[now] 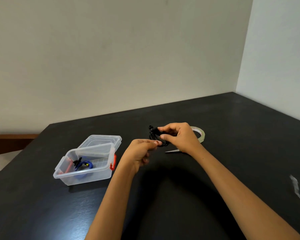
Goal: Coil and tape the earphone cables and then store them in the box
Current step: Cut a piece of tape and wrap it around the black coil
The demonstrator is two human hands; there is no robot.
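Head camera: the right hand, fingers curled, grips a coiled black earphone cable above the desk while the left hand pinches its lower loop.

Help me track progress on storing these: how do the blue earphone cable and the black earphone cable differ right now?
The blue earphone cable lies inside the clear box; the black earphone cable is held up over the table. Nothing touches the blue one, while the right hand grips the black one and the left hand pinches it. They differ in colour, blue against black. Both are gathered into loops.
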